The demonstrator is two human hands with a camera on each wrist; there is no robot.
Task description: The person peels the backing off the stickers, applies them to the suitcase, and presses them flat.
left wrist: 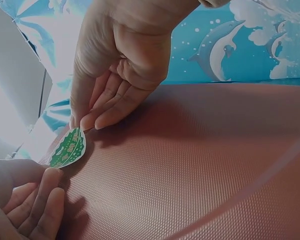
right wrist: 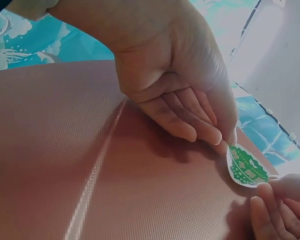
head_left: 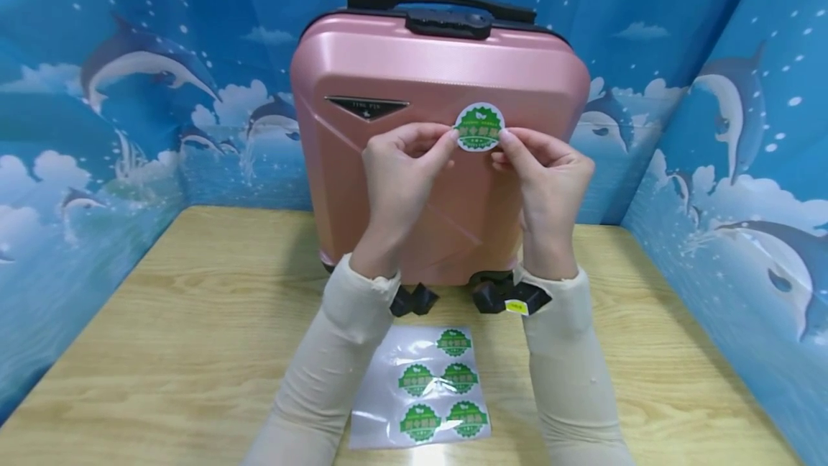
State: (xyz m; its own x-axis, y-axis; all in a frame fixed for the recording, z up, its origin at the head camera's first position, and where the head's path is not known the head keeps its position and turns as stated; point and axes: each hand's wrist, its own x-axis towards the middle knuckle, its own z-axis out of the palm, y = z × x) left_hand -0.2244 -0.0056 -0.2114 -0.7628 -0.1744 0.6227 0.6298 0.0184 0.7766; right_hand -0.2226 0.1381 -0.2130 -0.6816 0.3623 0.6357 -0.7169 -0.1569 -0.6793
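Observation:
A round green sticker (head_left: pixel 479 126) with a white rim is stretched between both hands in front of a pink suitcase (head_left: pixel 446 221). My left hand (head_left: pixel 407 171) pinches its left edge between thumb and finger, and my right hand (head_left: pixel 546 182) pinches the right edge. Seen in the left wrist view, the sticker (left wrist: pixel 70 149) bows slightly close to the ribbed suitcase shell; whether it touches the shell I cannot tell. The suitcase stands upright, its dark triangular badge (head_left: pixel 367 106) left of the sticker.
Between the forearms, a sheet of several matching stickers (head_left: pixel 378 408) lies on the wooden table (head_left: pixel 194 351). Black wheels (head_left: pixel 414 299) stick out under the suitcase, and a black handle (head_left: pixel 446 0) tops it. A blue dolphin-print curtain (head_left: pixel 246 34) surrounds the table's back and sides.

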